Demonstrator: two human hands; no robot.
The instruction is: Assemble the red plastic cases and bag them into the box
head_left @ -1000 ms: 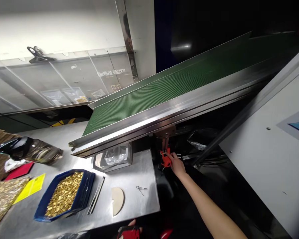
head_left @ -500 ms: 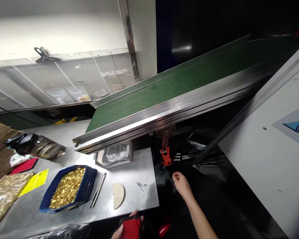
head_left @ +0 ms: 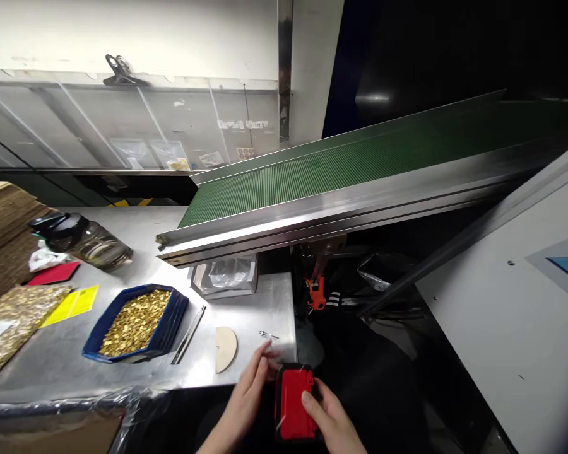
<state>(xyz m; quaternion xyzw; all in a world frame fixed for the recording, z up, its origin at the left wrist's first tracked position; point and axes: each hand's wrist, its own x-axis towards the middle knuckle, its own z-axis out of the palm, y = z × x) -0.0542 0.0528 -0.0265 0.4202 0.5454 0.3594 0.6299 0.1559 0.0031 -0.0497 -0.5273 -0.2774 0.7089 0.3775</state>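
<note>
My right hand (head_left: 334, 416) holds a red-and-black box-like case (head_left: 297, 403) over my lap, the thumb lying on its red face. My left hand (head_left: 250, 391) is at the table's front edge, just left of the case, its fingers stretched forward and holding nothing I can see. Just beyond those fingertips lies a small shiny metal item (head_left: 268, 335) with thin legs, too small to name. A pale half-round piece (head_left: 226, 349) lies flat to its left. Farther left, dark thin tools (head_left: 188, 335) rest beside a blue bin (head_left: 176, 325) of small gold-coloured pieces (head_left: 135, 321).
A green conveyor belt (head_left: 284, 183) slopes up rightward over the metal table (head_left: 274, 296). Beneath its low end sits a grey tray (head_left: 224, 287). A bottle (head_left: 97, 243), yellow card (head_left: 72, 304) and bag of gold pieces (head_left: 16, 315) stand left. An orange clamp-like part (head_left: 317, 294) hangs below the belt.
The red-and-black case has passed from my left hand to my right and moved rightward. My right hand came down and left; my left hand reached forward to the table edge. The view turned slightly.
</note>
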